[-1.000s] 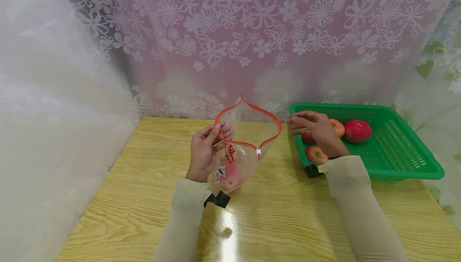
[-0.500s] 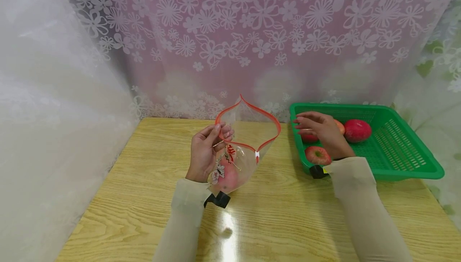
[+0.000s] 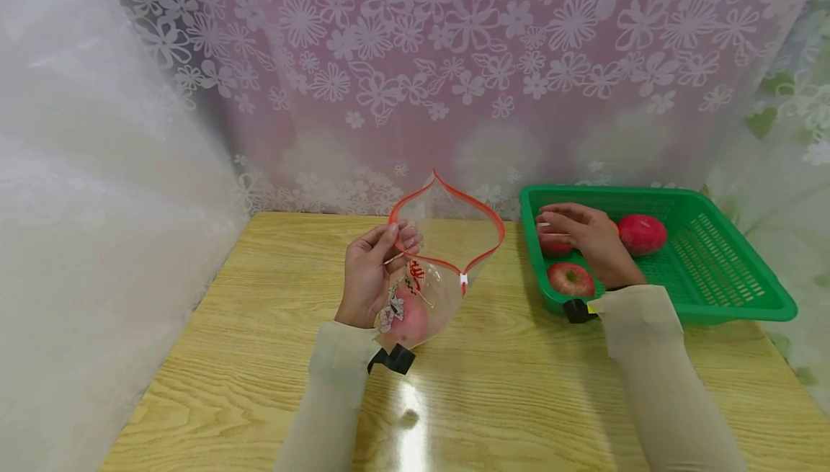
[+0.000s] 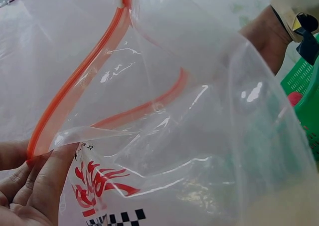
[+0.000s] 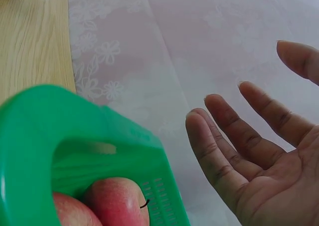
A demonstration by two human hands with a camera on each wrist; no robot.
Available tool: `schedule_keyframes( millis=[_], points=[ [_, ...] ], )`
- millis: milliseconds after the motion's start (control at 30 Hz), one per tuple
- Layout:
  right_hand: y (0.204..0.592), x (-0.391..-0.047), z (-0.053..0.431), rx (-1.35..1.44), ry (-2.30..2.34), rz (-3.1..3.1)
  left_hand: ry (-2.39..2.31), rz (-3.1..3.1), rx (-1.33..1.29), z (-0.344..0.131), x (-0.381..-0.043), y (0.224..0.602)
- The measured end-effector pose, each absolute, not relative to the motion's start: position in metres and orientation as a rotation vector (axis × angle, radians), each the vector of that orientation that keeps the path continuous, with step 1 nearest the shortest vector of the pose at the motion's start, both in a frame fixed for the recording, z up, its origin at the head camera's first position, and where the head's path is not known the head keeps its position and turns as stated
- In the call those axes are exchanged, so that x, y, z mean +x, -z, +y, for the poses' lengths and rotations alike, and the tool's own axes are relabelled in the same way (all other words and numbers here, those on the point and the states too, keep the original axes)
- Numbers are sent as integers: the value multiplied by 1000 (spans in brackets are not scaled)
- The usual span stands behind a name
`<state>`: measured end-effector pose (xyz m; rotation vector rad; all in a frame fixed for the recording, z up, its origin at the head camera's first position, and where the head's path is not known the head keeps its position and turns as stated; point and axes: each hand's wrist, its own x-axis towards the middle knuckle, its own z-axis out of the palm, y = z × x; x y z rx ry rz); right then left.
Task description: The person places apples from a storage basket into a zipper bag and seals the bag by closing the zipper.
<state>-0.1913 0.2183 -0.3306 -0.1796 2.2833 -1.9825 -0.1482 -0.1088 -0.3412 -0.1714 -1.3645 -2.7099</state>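
Observation:
My left hand [image 3: 366,281] pinches the orange zip rim of a clear plastic zip bag [image 3: 450,303], its thumb outside and the other fingers inside the mouth. The bag's mouth gapes wide, with a white slider [image 3: 463,279] at the near corner. Through the printed film an apple [image 3: 412,322] shows at the bottom. Over the left part of a green basket [image 3: 726,311], my right hand [image 3: 595,243] holds nothing, its fingers spread and slightly bent in the right wrist view. Below it lie a red apple [image 3: 555,246] and a near apple [image 3: 570,280].
Farther right in the basket is a dark red apple [image 3: 642,234]; another beside it is mostly hidden by my right hand. The wooden table [image 3: 272,357] ends at a pink floral curtain [image 3: 415,68]. A pale curtain [image 3: 97,205] hangs on the left.
My right hand has moved a little right, farther over the basket. The bagged apple has shifted slightly left and turned. My left hand keeps its place on the rim.

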Motion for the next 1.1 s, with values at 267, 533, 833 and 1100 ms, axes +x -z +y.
schedule_keyframes(
  millis=[267, 533, 833, 1100],
  points=[
    [339, -194, 230, -174, 1980, 2288, 2721, -1352, -180, -109, -148, 341],
    [349, -196, 246, -155, 1966, 2279, 2723, -1344, -196, -109, -148, 341],
    [357, -195, 267, -158, 1785, 2385, 2723, -1347, -184, -109, -148, 340],
    [358, -195, 276, -30, 1539, 2448, 2722, -1353, -183, -109, -147, 340]
  ],
)
